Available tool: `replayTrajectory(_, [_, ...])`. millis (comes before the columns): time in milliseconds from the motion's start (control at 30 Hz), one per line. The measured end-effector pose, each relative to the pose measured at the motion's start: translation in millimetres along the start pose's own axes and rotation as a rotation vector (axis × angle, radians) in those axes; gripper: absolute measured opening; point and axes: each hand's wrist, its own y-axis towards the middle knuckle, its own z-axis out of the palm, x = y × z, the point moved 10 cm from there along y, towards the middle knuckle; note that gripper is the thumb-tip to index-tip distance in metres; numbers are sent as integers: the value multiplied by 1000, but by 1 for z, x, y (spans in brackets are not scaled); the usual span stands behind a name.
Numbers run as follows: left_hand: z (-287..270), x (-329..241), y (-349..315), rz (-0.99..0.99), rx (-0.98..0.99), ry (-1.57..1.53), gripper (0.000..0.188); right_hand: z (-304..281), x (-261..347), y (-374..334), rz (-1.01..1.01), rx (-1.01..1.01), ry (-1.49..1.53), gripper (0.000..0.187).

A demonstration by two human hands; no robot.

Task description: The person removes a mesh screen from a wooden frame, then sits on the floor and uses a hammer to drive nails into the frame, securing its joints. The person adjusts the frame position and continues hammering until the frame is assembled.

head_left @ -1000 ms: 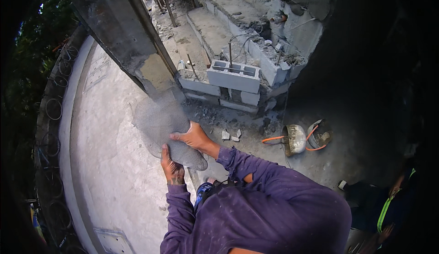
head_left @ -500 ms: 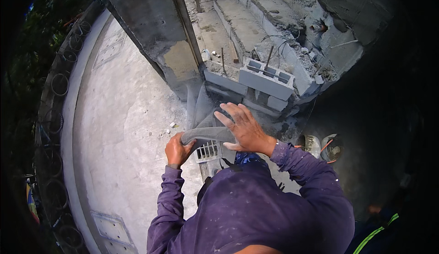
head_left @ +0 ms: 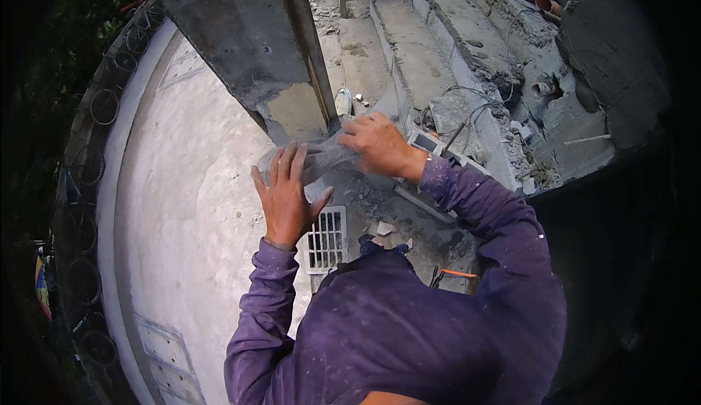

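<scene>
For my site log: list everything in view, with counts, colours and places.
mesh: 1, grey, centre
drain grate: 1, pale, below mesh
pillar: 1, grey, top centre-left
steps: several, grey, upper right
hollow block: 1, grey, right of mesh, partly hidden
pipes: at least 3, orange, upper right
rubble: uncounted, pale, mostly right
wire rings: many, grey, left
foliage: uncounted, green, far left
walkway: 1, pale grey, left
left hand: 1, bare, at mesh
right hand: 1, bare, gripping mesh
sleeves: 2, purple, below hands

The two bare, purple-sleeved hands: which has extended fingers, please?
The left hand: its fingers are extended, while the right hand is curled on grey mesh.
</scene>
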Motion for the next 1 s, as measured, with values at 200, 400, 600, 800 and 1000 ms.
replayTrajectory(200, [-11, 101, -20, -316, -120, -54, 66, -110, -222, 12, 408, -697, -403, 45])
replayTrajectory(400, [87, 174, -218, -797, 304, -181, 54, 140, -361, -62, 915, 574, -378, 55])
replayTrajectory(600, [28, 136, -404, -1390, 171, -300, 49, 259, -200, -165, 846, 601, 143, 70])
replayTrajectory(800, [-65, 109, -366, -1440, -208, -257, 36, 283, -17, -106, 337, 942, 482, 56])
replayTrajectory(1000, [-199, 88, -210, -934, -554, 7, 29, 164, 25, 82, -60, 456, 892, 39])
